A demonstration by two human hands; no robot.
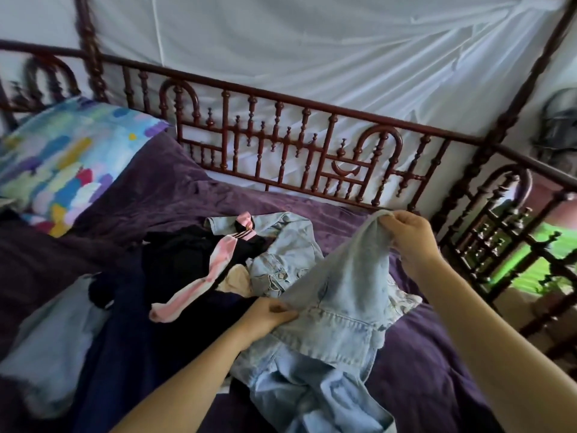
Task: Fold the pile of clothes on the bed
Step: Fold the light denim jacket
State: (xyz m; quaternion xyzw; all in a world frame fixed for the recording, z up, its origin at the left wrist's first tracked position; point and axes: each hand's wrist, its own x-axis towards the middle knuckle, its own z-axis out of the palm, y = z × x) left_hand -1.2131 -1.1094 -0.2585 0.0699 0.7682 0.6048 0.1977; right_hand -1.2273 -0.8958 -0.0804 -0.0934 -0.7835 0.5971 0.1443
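Stretching across the view is the bed (421, 354) under its purple cover, one patterned pillow (62, 170) lying at the far left. The pile of clothes (187, 260) is sprawling over the middle, none of it looking folded. The biggest piece in play is the single denim jacket (337, 326), lying on the right of the pile with its long axis running from the far rail toward the person. Beside it are lying one navy garment (131, 354), one pale blue garment (53, 345) and one black garment (181, 254). Two pink socks are showing: a long one (199, 276) draped over the black cloth, and a bunched one (246, 225) farther back.

The right grip (409, 235) is pinching one end of the jacket and holding it well above the bed. The left grip (268, 314) is clutching the denim low, near the mattress. The cloth is slanting between them, low on the left and high on the right. The left one is sitting nearer the jacket's body, so it looks like the anchor for the coming fold.
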